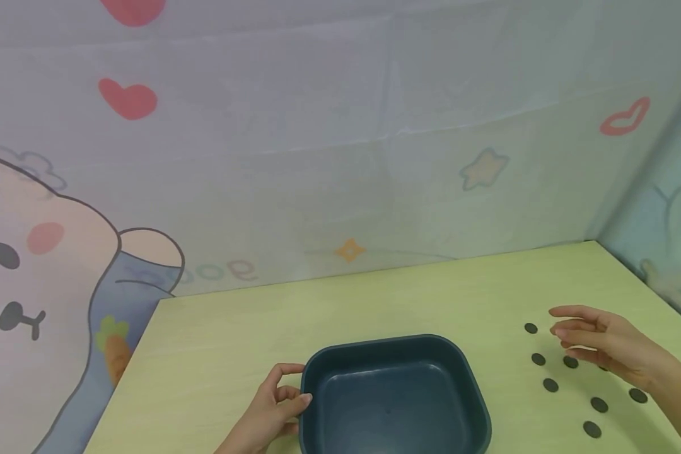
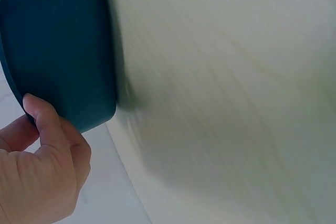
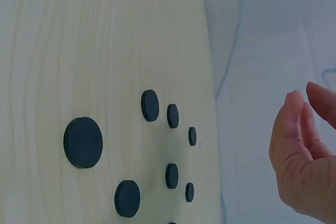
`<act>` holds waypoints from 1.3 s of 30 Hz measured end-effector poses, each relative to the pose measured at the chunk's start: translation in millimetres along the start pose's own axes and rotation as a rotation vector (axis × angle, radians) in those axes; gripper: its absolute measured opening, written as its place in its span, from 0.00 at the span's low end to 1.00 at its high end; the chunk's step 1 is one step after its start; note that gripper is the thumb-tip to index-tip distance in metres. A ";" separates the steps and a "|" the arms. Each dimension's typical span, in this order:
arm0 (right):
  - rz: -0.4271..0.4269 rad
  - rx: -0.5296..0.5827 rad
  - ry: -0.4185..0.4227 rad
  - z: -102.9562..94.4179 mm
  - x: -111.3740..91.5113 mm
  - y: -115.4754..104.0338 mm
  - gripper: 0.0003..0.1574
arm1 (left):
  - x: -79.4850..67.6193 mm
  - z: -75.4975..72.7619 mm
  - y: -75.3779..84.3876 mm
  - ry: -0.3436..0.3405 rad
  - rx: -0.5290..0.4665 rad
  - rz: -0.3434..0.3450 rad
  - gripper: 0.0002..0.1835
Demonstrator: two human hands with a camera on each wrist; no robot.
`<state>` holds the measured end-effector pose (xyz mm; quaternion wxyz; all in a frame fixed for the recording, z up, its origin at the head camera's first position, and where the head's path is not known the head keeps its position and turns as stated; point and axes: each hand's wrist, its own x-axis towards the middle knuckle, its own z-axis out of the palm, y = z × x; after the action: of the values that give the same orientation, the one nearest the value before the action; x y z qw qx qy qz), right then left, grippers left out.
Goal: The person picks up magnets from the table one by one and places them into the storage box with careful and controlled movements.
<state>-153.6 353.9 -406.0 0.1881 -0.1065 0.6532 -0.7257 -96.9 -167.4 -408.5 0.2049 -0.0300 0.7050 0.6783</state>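
A dark teal rectangular plastic tray (image 1: 386,403) with rounded corners stands at the front of the table, and no objects show inside it. At its left side my left hand (image 1: 275,403) grips the rim, thumb over the edge and fingers against the outer wall. The left wrist view shows that hand (image 2: 50,156) at the corner of the tray (image 2: 63,51). Over on the right, my right hand (image 1: 607,340) hovers above several flat black discs (image 1: 550,384), its fingers loosely bent with nothing between them. The right wrist view has the discs (image 3: 83,142) lying apart; the hand (image 3: 302,161) is clear of them.
The pale yellow wood-grain table (image 1: 221,353) reaches back to a printed cloth (image 1: 295,157) with hearts and a cartoon animal. Another cloth (image 1: 675,208) hangs along the right side. The table's right edge runs just beyond the discs.
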 end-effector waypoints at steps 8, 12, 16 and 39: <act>-0.030 -0.105 0.028 -21.3 -6.5 0.7 0.28 | 0.6 1.0 2.3 0.028 0.022 -0.009 0.28; -0.050 -0.111 0.073 -30.2 -10.9 7.6 0.28 | 0.9 1.2 3.3 0.034 0.023 -0.018 0.28; -0.069 -0.069 0.082 -40.5 -14.4 14.2 0.29 | 0.8 0.9 3.4 0.038 0.028 -0.018 0.28; -0.034 -0.305 0.245 -85.5 -35.9 45.3 0.29 | -1.9 -1.2 4.3 0.049 0.027 -0.009 0.28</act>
<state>-149.2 442.9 -458.1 0.0766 -0.0555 0.7717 -0.6289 -96.9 -168.6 -403.8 0.1910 -0.0470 0.7187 0.6669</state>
